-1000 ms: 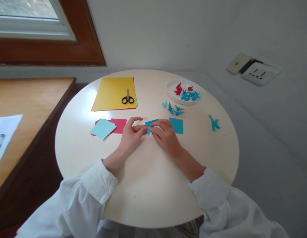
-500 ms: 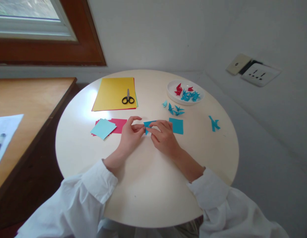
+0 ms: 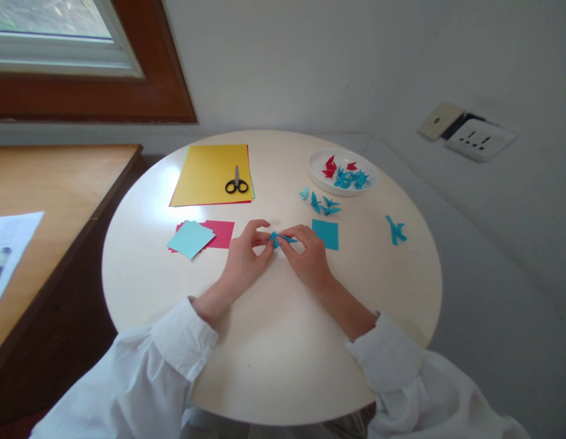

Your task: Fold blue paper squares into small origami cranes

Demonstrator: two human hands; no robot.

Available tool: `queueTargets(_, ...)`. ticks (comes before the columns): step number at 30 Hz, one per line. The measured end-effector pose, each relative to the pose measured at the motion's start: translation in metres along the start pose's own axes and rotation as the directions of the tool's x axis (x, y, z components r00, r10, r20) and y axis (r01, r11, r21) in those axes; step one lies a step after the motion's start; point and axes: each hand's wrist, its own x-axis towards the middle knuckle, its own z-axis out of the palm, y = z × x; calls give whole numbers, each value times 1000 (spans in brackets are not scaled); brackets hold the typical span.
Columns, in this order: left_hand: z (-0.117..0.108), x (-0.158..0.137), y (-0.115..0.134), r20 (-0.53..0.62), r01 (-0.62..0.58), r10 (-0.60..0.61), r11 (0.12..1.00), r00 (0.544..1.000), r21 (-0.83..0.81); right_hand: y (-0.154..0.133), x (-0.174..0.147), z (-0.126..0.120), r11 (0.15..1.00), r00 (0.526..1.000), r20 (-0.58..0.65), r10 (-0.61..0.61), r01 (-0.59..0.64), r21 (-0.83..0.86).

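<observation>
A small piece of folded blue paper is pinched between my two hands over the middle of the round table. My left hand grips its left end with thumb and fingertips. On the other side, my right hand pinches the paper between thumb and index finger. Fingertips cover part of the folds. Just right of my right hand lies a flat blue paper square. To the left, light blue squares rest partly over pink squares.
Scissors lie on a stack of yellow sheets at the back left. A white dish holds red and blue paper cranes. Several folded cranes sit in front of it. Blue paper strips lie at the right.
The blue paper has turned and now shows narrower between my hands. My right index finger has drawn back from across it into a pinch with the thumb.
</observation>
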Motion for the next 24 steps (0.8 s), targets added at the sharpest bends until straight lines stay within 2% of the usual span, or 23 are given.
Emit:
queueTargets(5, -1, 0, 0, -14, -29, 30, 999, 999, 45, -3, -1, 1, 984, 990, -7, 139, -137, 113)
queueTargets(9, 0, 0, 0, -29, -29, 29, 999, 999, -12, -3, 0, 2, 947, 979, 24, 203, -203, 247)
queueTargets(16, -2, 2, 0, -24, -33, 31, 998, 999, -61, 3, 1, 3, 764, 924, 216, 315, -382, 520)
queueTargets(19, -2, 2, 1, -44, -36, 33, 997, 999, -64, 3, 3, 2, 780, 926, 206, 317, -378, 499)
queueTargets(24, -2, 4, 1, -87, -56, 49, 995, 995, -78, 2, 4, -1, 838, 955, 128, 268, -297, 458)
